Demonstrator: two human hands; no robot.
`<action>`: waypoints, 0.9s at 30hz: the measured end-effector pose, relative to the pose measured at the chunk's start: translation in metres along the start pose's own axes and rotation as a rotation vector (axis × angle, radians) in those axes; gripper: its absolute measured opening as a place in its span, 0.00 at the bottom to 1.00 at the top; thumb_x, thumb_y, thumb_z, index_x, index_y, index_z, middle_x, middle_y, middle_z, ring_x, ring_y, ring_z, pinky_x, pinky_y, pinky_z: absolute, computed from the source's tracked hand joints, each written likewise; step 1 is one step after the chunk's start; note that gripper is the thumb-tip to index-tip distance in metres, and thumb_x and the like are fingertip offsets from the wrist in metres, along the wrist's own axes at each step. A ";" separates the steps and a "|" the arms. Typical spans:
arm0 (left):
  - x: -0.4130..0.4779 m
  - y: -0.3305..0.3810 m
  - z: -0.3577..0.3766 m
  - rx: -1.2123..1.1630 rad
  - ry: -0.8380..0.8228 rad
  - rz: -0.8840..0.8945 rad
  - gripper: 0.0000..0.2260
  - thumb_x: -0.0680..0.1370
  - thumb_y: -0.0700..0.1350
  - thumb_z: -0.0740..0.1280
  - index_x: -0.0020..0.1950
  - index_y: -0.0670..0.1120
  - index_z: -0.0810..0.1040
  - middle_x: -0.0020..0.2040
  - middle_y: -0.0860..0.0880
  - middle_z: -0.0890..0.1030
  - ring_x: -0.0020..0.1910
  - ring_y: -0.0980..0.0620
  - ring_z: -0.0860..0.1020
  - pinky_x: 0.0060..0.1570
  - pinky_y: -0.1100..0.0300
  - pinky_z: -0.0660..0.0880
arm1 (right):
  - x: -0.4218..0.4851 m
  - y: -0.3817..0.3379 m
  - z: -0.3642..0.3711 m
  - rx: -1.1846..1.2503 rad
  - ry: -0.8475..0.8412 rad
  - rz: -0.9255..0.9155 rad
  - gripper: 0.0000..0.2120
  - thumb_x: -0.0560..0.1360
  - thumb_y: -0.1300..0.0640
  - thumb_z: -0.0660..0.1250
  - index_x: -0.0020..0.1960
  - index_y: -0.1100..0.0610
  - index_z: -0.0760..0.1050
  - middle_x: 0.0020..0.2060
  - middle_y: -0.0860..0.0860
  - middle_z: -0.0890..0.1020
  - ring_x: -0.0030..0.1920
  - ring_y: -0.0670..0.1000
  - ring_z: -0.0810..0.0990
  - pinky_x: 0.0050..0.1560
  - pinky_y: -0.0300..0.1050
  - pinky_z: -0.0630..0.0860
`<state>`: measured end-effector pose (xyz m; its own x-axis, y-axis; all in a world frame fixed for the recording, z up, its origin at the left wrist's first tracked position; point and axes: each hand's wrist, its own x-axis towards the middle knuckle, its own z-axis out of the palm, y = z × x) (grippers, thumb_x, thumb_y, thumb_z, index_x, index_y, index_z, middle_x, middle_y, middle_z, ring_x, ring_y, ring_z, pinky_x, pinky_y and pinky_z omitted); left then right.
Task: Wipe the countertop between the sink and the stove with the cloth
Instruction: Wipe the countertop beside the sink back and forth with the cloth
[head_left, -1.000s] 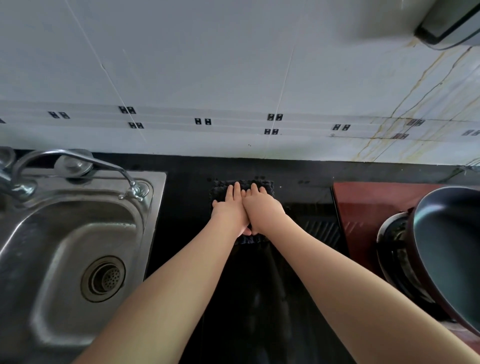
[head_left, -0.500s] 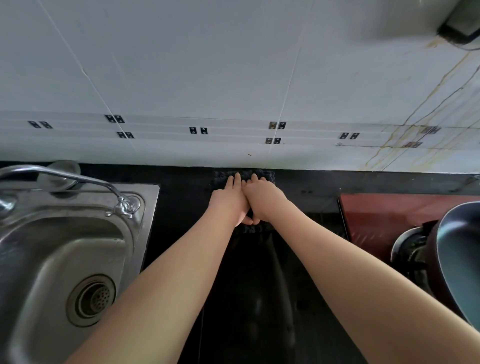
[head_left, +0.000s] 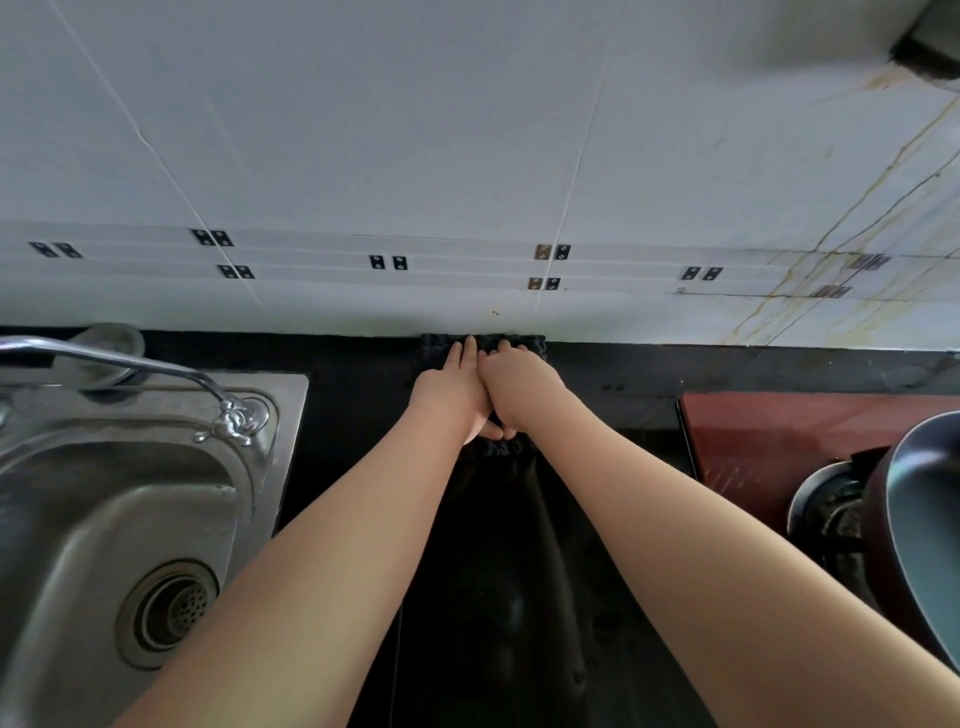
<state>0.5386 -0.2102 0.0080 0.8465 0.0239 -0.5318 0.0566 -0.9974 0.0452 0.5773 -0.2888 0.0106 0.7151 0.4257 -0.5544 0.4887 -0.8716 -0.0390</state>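
Note:
A dark cloth (head_left: 434, 349) lies flat on the black countertop (head_left: 358, 410), its far edge against the tiled wall. My left hand (head_left: 452, 397) and my right hand (head_left: 519, 387) press down on it side by side, fingers stretched toward the wall and thumbs touching. Most of the cloth is hidden under the hands; its near edge (head_left: 498, 449) shows below the palms. A wet streak runs along the counter between my forearms. The steel sink (head_left: 104, 499) is to the left, the red stove top (head_left: 779, 431) to the right.
A chrome tap (head_left: 156, 374) arches over the sink, and a drain strainer (head_left: 171, 610) sits in its basin. A dark pan (head_left: 924, 514) rests on the burner at the right edge. A range hood corner (head_left: 930, 47) hangs at top right. The white wall tiles are stained near the stove.
Both hands have pushed the cloth away from me across the counter until it reached the wall. The view has shifted a little to the left and up.

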 end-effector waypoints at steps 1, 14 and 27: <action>0.001 -0.001 0.000 0.005 0.001 0.003 0.47 0.74 0.60 0.67 0.78 0.46 0.37 0.79 0.47 0.37 0.77 0.50 0.40 0.67 0.46 0.66 | -0.003 -0.001 -0.003 0.003 0.004 0.005 0.46 0.67 0.63 0.75 0.77 0.61 0.53 0.73 0.63 0.60 0.74 0.63 0.59 0.67 0.59 0.69; 0.008 -0.005 0.005 -0.084 0.029 0.021 0.48 0.72 0.58 0.70 0.79 0.48 0.41 0.79 0.48 0.38 0.77 0.50 0.40 0.71 0.41 0.59 | 0.007 0.000 0.006 0.040 0.077 -0.015 0.38 0.69 0.62 0.73 0.75 0.60 0.59 0.70 0.61 0.67 0.72 0.62 0.63 0.65 0.60 0.70; 0.013 0.000 0.005 -0.037 0.046 0.019 0.46 0.73 0.54 0.72 0.78 0.42 0.46 0.79 0.43 0.42 0.78 0.45 0.43 0.74 0.45 0.55 | -0.005 0.024 0.011 -0.016 0.059 -0.104 0.46 0.71 0.54 0.73 0.78 0.60 0.48 0.77 0.61 0.52 0.74 0.62 0.59 0.72 0.53 0.62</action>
<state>0.5474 -0.2106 -0.0031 0.8712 0.0088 -0.4909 0.0591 -0.9945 0.0870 0.5799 -0.3143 0.0038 0.6883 0.5275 -0.4980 0.5692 -0.8183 -0.0800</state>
